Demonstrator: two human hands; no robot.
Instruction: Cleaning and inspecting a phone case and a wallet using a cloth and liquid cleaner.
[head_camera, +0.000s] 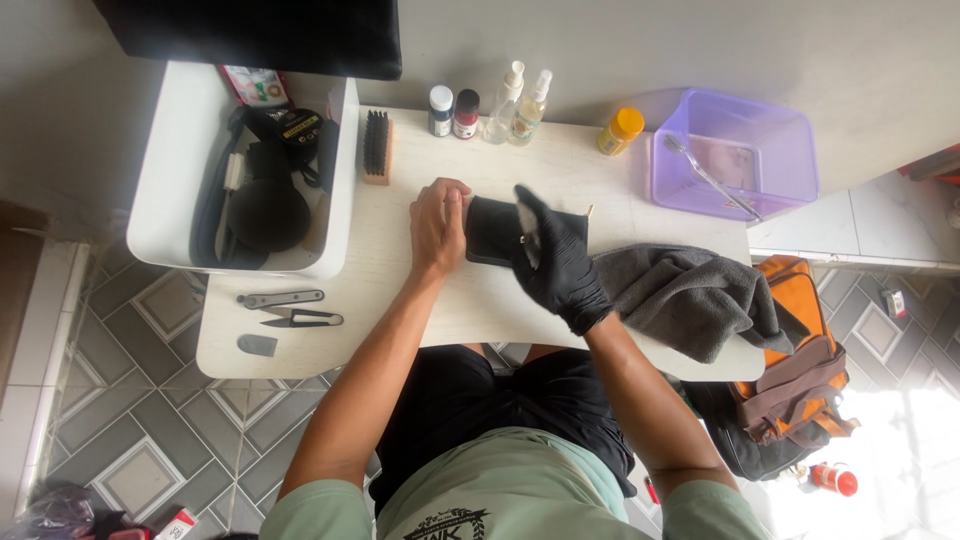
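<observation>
Fingers of the bare left hand (437, 225) press flat on the left end of a black leather wallet (497, 232), not curled around it. The gloved right hand (556, 262) pinches a small white pad (527, 228) against the wallet's top. The wallet lies mid-table (440, 310). Right of it sits one grey towel (690, 295). Behind it stand two small jars (452, 111), two spray bottles (520, 103) and one yellow-capped bottle (620, 130). Far right of it, a purple tub (790, 150) holds one toothbrush (705, 175). Left of it are one brush (376, 147) and a white bin (165, 170) of dark items, hard to tell apart. One snips (300, 319) lies near the table's left edge
</observation>
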